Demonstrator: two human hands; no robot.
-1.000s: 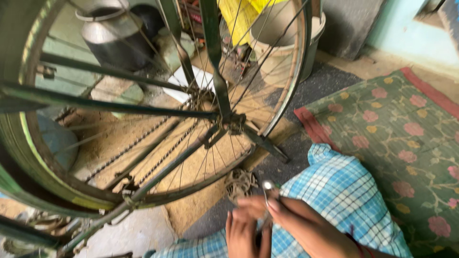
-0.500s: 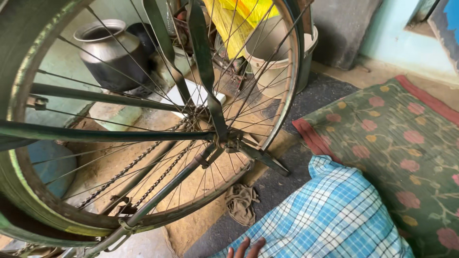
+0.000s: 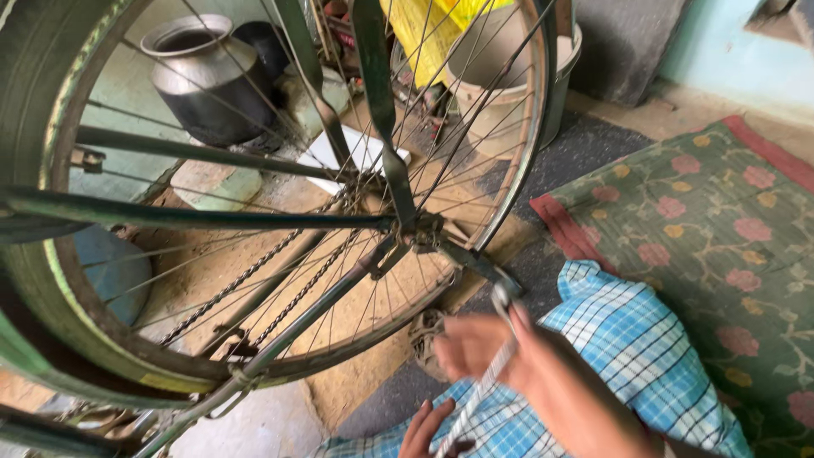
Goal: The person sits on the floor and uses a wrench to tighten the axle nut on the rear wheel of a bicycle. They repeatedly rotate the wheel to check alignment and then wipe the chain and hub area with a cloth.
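Head view: both hands hold a thin metal rod (image 3: 483, 386), tip slanting up-right.

One head-worn camera here, tilted steeply down and forward, close over the bicycle wheel (image 3: 280, 195) at left, floral mat (image 3: 712, 237) on the floor at right.

Two bare hands, no sleeves in view; blue-and-white checked cloth (image 3: 627, 356) over the lap.

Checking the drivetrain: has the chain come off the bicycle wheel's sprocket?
No, the chain runs taut in two lines up to the hub of the bicycle wheel.
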